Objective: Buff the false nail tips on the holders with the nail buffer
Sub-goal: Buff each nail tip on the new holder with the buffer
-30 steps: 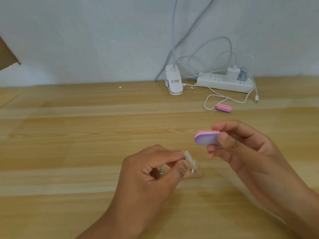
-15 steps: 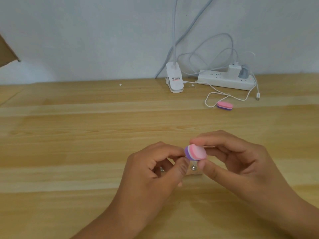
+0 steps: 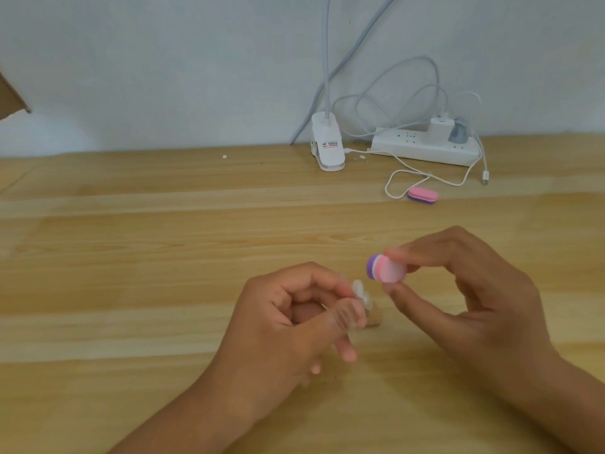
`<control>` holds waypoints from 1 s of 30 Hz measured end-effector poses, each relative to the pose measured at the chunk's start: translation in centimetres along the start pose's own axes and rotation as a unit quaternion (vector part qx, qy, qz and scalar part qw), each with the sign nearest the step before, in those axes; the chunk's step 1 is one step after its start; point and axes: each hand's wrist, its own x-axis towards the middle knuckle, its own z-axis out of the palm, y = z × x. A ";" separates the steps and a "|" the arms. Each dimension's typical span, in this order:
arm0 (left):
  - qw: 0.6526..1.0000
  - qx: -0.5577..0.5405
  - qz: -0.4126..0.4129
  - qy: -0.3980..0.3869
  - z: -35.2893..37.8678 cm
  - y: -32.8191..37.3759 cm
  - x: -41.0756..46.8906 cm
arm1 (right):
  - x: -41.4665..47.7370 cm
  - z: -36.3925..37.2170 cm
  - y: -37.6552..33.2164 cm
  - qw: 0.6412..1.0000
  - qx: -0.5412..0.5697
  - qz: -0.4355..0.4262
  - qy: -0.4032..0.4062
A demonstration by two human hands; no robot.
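While buffing pauses: the small pink-and-purple oval foam nail buffer (image 3: 384, 268) has lifted up and to the right, off the nail tip it touched half a second ago.
Right hand (image 3: 458, 290): thumb and forefinger closed on the buffer.
Left hand (image 3: 288, 319): fingertips pinched on a clear false nail tip (image 3: 360, 291) on its holder, low over the pale wooden table (image 3: 131, 257).
Meaning: likely between strokes.
Spare: second pink-and-purple buffer (image 3: 422, 195) beside the white cable.
Writing: white clip's (image 3: 328, 145) label is too blurred to read.

Power strip (image 3: 425, 149), clip lamp (image 3: 328, 144), cables (image 3: 409, 178)
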 end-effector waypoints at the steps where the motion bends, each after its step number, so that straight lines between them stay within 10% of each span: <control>1: 1.000 -0.010 -0.002 -0.004 0.0 0.0 0.1 | -0.1 0.1 -0.2 1.000 0.014 -0.010 0.008; 30: 0.997 -0.043 -0.047 -0.051 0.0 0.2 0.4 | -0.4 0.2 -0.5 0.994 -0.062 -0.084 -0.012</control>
